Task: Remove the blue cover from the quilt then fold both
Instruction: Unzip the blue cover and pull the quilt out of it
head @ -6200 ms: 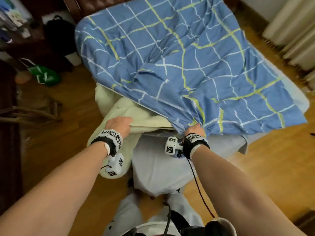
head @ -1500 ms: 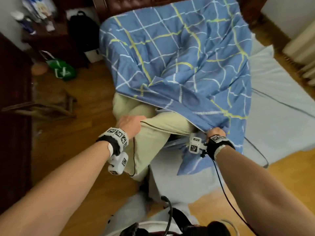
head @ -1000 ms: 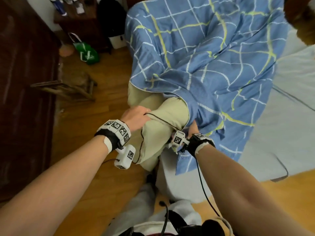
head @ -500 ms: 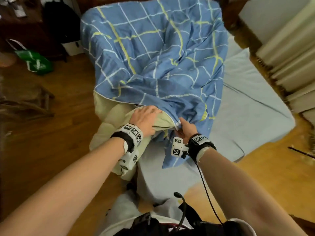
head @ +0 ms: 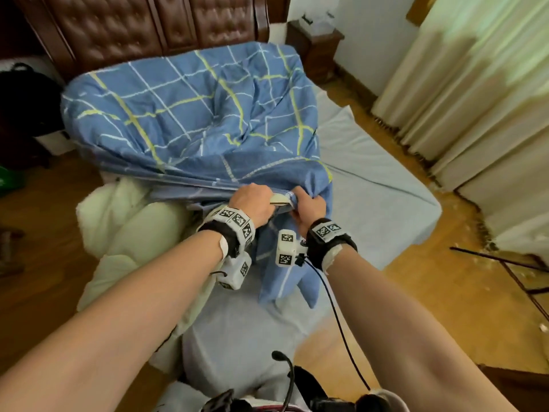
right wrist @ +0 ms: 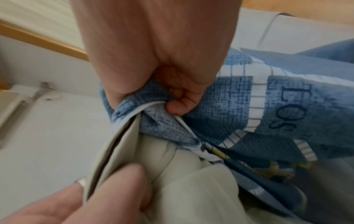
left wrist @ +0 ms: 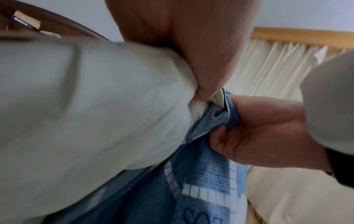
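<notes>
A blue cover (head: 190,114) with yellow and white check lines lies bunched on the bed, over the far part of a cream quilt (head: 130,230). The quilt spills out of the cover's opening at the near left and hangs off the bed's side. My left hand (head: 252,203) grips a corner of the quilt (left wrist: 114,106) at the cover's edge. Right beside it, my right hand (head: 309,209) pinches the cover's hem (right wrist: 145,109). The two hands almost touch. In the right wrist view the left fingers (right wrist: 107,191) hold the quilt's piped edge.
A pale grey sheet (head: 380,203) covers the mattress to the right and near me. A brown tufted headboard (head: 148,28) stands at the back, a nightstand (head: 315,46) to its right. Cream curtains (head: 475,99) hang on the right. Wooden floor (head: 445,307) surrounds the bed.
Both hands have come together at the cover's opening. The cover has slid further up the bed, and more of the cream quilt shows at the left.
</notes>
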Demonstrator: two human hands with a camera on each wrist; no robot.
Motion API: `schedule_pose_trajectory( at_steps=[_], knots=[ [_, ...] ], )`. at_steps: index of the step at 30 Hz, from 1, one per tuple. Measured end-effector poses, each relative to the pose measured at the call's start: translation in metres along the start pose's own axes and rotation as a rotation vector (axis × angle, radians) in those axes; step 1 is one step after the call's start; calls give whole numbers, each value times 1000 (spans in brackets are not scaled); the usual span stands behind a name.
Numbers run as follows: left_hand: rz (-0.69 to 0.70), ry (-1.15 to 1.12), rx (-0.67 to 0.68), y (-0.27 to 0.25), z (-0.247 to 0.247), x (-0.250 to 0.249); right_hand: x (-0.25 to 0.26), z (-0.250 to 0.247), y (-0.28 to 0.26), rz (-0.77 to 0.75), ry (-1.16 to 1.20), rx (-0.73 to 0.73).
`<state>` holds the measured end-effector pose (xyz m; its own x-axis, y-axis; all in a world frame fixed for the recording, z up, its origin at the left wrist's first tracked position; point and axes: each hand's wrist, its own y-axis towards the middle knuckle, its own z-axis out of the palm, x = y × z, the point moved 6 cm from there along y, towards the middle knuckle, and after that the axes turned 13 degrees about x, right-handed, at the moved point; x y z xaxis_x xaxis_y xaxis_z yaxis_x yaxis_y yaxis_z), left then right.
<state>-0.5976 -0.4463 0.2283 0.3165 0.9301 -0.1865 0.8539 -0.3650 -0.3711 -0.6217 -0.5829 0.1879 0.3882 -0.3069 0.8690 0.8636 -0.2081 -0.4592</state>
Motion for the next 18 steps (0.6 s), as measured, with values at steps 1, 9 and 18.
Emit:
schedule_pose_trajectory(
  at_steps=[1, 9, 18],
  knots=[
    [9, -14, -37, 8, -12, -19, 23, -14, 1, -38, 18, 18],
    [46, -25, -75, 39, -31, -104, 68, -92, 24, -138, 79, 52],
    [-127, 7, 240, 12, 62, -75, -51, -114, 39, 163, -380, 13]
  ],
)
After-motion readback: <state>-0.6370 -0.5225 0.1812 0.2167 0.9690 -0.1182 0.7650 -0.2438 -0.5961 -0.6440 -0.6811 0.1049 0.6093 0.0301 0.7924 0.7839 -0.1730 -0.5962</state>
